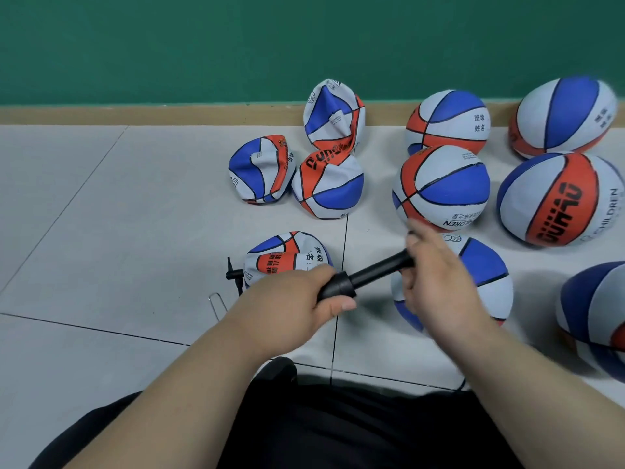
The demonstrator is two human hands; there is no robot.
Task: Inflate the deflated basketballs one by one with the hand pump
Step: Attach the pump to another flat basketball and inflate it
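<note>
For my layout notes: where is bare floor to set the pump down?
The floor left of the flat balls, up to the skirting, is bare. A narrow strip separates flat balls from round balls. The right side is crowded.

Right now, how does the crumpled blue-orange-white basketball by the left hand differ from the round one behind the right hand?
The crumpled basketball is caved in and creased; the round basketball is full and smooth. The crumpled one looks flatter and smaller than the round one. Both have blue, orange and white panels.
</note>
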